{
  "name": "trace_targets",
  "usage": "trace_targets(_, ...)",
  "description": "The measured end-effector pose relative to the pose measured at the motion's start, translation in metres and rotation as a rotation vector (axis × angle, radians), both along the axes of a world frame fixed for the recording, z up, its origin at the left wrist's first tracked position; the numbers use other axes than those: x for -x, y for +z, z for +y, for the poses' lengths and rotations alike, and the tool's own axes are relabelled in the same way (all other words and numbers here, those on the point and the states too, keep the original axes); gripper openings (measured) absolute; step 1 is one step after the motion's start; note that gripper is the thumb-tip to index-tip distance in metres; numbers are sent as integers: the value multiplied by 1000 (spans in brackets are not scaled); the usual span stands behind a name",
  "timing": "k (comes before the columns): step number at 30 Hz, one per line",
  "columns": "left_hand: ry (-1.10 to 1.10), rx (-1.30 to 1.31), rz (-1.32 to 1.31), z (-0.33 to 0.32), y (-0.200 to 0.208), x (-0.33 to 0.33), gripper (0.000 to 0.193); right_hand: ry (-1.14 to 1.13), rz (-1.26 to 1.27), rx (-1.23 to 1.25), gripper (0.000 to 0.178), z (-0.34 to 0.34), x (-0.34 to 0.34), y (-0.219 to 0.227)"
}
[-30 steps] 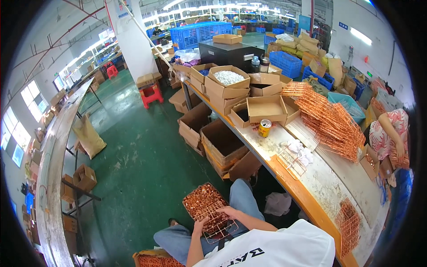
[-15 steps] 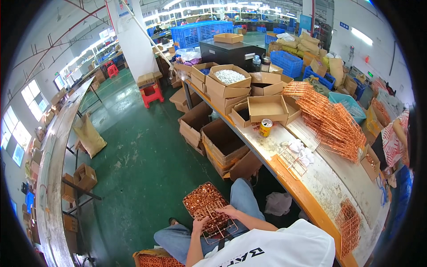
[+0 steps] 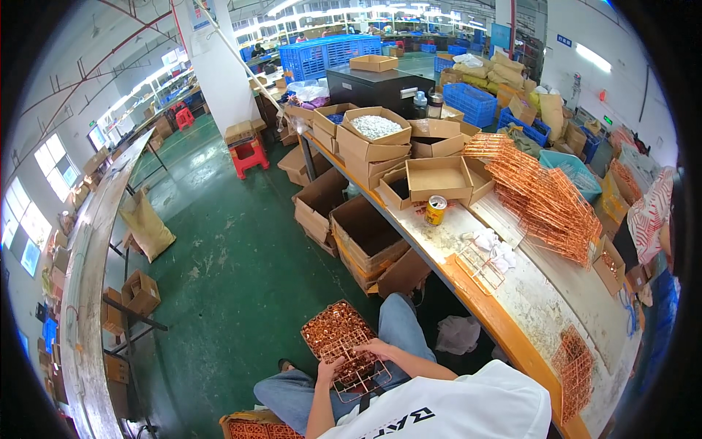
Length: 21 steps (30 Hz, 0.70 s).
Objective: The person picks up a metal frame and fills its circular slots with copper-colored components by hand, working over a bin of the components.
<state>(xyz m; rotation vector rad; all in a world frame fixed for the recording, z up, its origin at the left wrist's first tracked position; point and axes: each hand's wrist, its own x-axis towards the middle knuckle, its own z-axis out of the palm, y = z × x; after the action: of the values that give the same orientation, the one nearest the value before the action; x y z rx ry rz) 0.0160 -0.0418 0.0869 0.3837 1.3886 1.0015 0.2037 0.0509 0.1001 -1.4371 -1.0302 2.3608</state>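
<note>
A copper-coloured wire rack lies tilted over my lap, between my two hands. My left hand is closed on its left side, thumb on top. On the right, my right hand has its fingers pinched together at the rack's upper bars; whatever sits between the fingertips is too small to make out. Just beyond the rack, a shallow container of small copper-coloured ring-like parts rests at my knees. The rack and hands partly cover its near end.
A long workbench on my right carries stacked copper-coloured racks, a yellow can and cardboard trays. Large open cartons stand beneath it. By my left leg is a box of copper-coloured racks. A person in patterned clothing is at far right.
My hands and the rack stay in nearly the same place, with only slight finger movement. At far right, the other person's patterned clothing and arm have shifted.
</note>
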Motion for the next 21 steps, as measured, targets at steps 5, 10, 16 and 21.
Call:
trace_targets(5,66,23,-15,1,-3,0,24,-11,132,140,18,1,1,-1)
trace_targets(10,19,-43,-211,0,-7,6,15,-9,187,194,12,1,2,-18)
trace_targets(16,57,7,-175,1,-4,1,9,24,216,155,8,2,0,-40)
trace_targets(21,43,56,-153,1,-3,1,8,6,170,186,8,1,1,-30)
